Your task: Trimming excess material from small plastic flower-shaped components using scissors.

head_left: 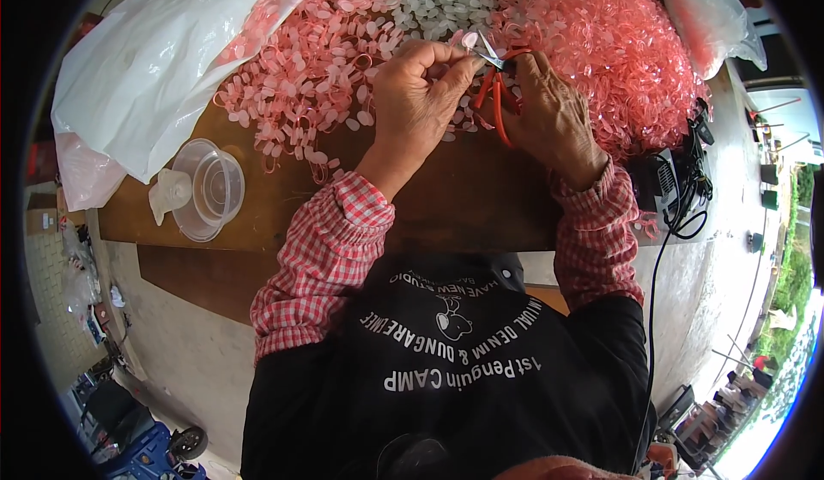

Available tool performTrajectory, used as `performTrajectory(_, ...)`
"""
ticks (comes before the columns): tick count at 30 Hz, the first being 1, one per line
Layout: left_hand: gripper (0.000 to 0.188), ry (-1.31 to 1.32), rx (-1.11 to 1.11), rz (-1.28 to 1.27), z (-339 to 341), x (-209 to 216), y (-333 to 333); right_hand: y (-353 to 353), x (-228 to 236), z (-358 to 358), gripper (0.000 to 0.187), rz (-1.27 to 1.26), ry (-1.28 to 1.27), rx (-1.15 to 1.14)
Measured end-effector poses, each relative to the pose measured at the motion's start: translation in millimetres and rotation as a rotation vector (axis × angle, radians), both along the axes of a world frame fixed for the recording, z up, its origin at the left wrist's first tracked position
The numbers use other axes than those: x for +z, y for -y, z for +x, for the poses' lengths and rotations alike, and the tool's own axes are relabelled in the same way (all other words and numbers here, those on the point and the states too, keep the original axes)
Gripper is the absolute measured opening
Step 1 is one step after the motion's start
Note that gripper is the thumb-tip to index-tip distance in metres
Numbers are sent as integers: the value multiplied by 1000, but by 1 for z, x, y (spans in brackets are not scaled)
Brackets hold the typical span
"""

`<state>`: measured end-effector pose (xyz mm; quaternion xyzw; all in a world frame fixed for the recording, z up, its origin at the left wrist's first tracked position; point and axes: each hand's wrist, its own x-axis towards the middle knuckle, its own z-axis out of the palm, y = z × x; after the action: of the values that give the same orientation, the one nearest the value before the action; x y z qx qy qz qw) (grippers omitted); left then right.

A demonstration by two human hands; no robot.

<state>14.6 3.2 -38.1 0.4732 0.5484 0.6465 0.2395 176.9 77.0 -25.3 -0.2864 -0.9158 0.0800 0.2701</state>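
My left hand [419,98] pinches a small pale pink oval plastic piece [469,41] between thumb and forefinger. In my right hand [554,111] is a pair of scissors [498,113] with orange-red handles. Their blades are spread apart and point up and left, close to the left fingertips and the piece. Whether the blades touch the piece, I cannot tell. Beyond both hands lies a heap of pale pink oval pieces [318,77]. A patch of whitish clear pieces [446,1] sits behind them, and a denser pink pile [592,47] rises on the right.
A white plastic bag [172,60] covers the brown table's [429,210] left side. Nearer stands a round clear tub [227,190] with a crumpled pale item [170,195] beside it. A black device with a coiled cable [668,184] is at the right edge, below a clear bag [708,30].
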Motion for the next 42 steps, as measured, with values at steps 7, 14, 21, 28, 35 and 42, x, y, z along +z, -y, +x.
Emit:
performTrajectory(7,10,-146,-7,20,2,-2,-3,0,-1,-2,44,-30,25,-1)
performTrajectory(14,15,4,-98,38,0,1,-4,-1,-8,-3,42,72,18,-24)
performTrajectory(21,17,-54,-143,-30,-4,4,-1,4,4,-4,36,-25,41,-31)
performTrajectory(28,15,-4,-165,-37,-4,3,0,3,9,0,38,4,17,-33)
performTrajectory(35,13,-305,-139,-44,-15,-2,0,-2,11,2,48,48,40,-15)
performTrajectory(42,11,-380,-146,-10,-18,-2,-3,-3,11,6,46,-21,98,-36)
